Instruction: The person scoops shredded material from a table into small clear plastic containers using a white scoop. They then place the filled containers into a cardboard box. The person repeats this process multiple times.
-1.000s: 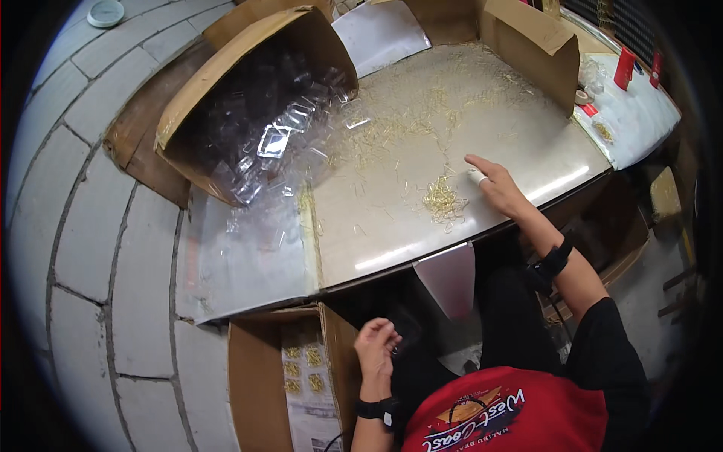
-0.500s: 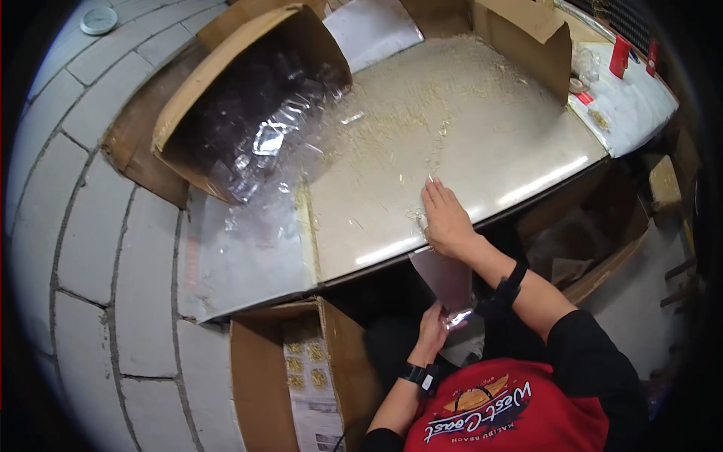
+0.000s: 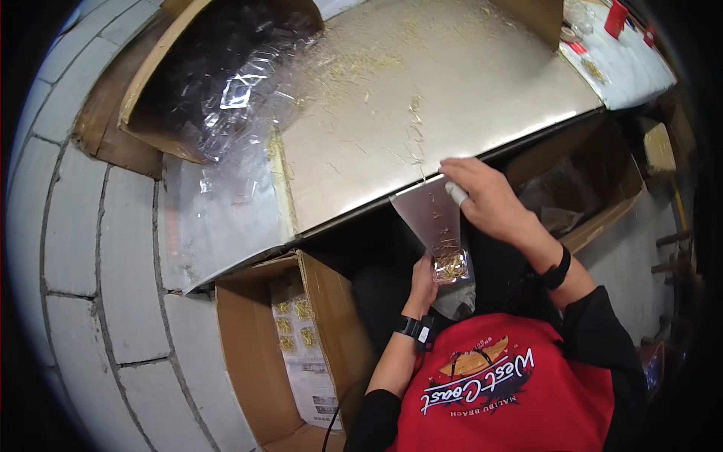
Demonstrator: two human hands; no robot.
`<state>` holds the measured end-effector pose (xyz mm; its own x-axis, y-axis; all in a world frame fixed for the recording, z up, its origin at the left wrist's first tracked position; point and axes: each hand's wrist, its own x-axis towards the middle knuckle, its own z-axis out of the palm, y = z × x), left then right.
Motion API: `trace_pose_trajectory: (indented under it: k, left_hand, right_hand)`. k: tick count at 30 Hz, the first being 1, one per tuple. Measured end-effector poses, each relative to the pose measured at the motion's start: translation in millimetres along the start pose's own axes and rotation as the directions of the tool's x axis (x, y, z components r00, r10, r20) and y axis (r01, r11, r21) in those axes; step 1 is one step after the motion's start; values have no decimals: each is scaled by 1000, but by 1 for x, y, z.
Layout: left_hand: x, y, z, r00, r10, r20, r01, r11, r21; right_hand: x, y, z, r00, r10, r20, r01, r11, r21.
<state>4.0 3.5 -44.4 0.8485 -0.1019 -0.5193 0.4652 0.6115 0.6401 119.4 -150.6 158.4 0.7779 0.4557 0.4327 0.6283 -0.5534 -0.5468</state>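
Left hand (image 3: 424, 282), lower centre of the frame: gripping the left side of a clear plastic case (image 3: 455, 278); several fingers are hidden, so their exact placement cannot be told. The case lies directly beneath the narrow lower end of a grey tapered chute (image 3: 422, 207), and a heap of thin gold-coloured pieces (image 3: 450, 264) is inside it. More such pieces are on the chute's surface.

Right hand (image 3: 489, 197), right of centre: fingers extended and lying close together, pinching nothing, by the chute's upper right corner at the table's front edge. Whether the fingertips touch the chute cannot be told. A white wrap (image 3: 456, 193) covers one digit.

Table (image 3: 346, 169), upper centre: a sparse line of gold pieces leads down to the chute; others are scattered towards the top.

Upper left: a cardboard box (image 3: 137, 87) lies on its side, with clear cases (image 3: 237, 92) spilling from its opening.

Lower left: an open carton (image 3: 248, 361) contains filled packs (image 3: 306, 335) in two columns.

Upper right: a red object (image 3: 615, 19) stands on a white-covered surface (image 3: 636, 71).
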Motion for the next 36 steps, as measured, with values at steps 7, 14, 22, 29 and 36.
trace_pose_trajectory:
  k: [7, 14, 22, 29, 36]
  left_hand:
    - [-8, 0, 4, 999, -47, -4, 47, 995, 89]
    - [3, -15, -4, 998, -64, 4, 63, 995, 76]
    - [-5, -8, -4, 999, -23, 24, 24, 1000, -15]
    - [-7, -4, 14, 999, 31, 21, -30, 999, -41]
    - [-24, -3, 1, 997, -25, 74, 27, 999, -31]
  right_hand:
    - [29, 18, -3, 999, -9, 41, 8, 1000, 21]
    - [65, 60, 60, 987, -163, 5, 160, 968, -192]
    - [-10, 7, 42, 988, -132, 81, 144, 974, -173]
    - [-80, -3, 13, 941, -101, 323, 82, 994, 73]
    - [-109, 17, 43, 913, -39, 406, -83, 957, 279]
